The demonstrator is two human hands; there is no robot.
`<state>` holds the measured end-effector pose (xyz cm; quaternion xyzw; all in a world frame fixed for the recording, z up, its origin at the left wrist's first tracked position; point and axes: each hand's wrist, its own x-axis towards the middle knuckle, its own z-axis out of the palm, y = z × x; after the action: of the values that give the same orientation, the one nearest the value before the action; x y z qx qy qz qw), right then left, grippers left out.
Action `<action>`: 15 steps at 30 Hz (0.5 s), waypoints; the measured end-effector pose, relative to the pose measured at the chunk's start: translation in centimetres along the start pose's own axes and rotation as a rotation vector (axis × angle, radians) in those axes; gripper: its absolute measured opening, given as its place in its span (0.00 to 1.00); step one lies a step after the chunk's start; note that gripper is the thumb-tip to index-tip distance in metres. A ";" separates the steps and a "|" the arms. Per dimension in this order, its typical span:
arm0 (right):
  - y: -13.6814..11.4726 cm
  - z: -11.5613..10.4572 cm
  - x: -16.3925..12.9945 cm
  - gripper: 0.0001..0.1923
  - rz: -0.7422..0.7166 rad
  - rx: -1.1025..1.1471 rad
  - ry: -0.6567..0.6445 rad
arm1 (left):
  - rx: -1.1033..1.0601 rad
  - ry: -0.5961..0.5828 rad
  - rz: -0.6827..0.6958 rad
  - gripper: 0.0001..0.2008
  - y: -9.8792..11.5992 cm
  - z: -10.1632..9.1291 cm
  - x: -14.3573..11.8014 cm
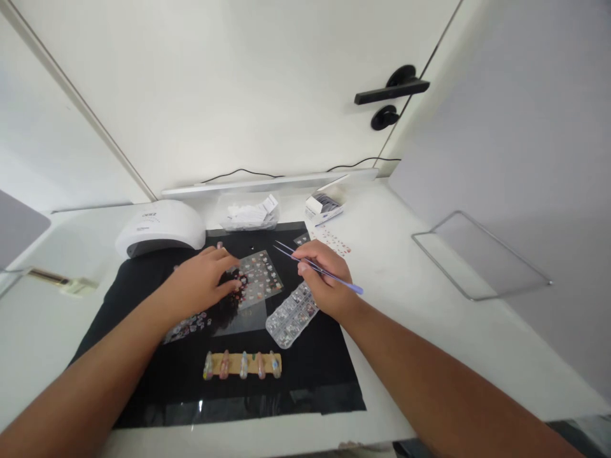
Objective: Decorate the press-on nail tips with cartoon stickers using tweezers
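Now left hand (pixel 205 280) flat, fingers spread on sticker sheet (pixel 258 275), right hand (pixel 324 280) pinching tweezers (pixel 315 267).

Two bare forearms are reaching forward, the hands lying close together.

The left hand (pixel 205 280) is lying palm down, its fingers (pixel 230 286) spreading flat and pointing toward three o'clock. The right hand (pixel 324 283) is curling into a pinch grip, thumb and forefinger closing together, knuckles up, the wrist bending toward ten o'clock. Both forearms are stretching in from the lower corners, bare to the elbow.
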<state>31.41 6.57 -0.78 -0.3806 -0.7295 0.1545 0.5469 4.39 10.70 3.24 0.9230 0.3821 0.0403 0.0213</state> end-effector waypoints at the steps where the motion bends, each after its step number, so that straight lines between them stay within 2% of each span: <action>1: -0.1 -0.1 0.0 0.15 -0.001 -0.001 0.005 | 0.010 0.010 -0.007 0.16 0.4 0.7 1.2; 3: -0.2 -0.3 0.0 0.15 -0.003 -0.005 0.014 | 0.044 0.042 -0.042 0.19 1.3 2.1 2.9; 6: -0.4 -0.6 0.1 0.14 -0.016 -0.007 0.027 | 0.091 0.063 -0.082 0.19 2.5 3.3 3.6; 15: -0.3 -0.6 0.1 0.11 0.001 0.027 0.061 | 0.126 -0.006 -0.064 0.18 2.8 2.8 3.8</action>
<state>31.81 6.34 -0.33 -0.3782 -0.7101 0.1529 0.5739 9.29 11.37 0.88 0.9099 0.4131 0.0126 -0.0345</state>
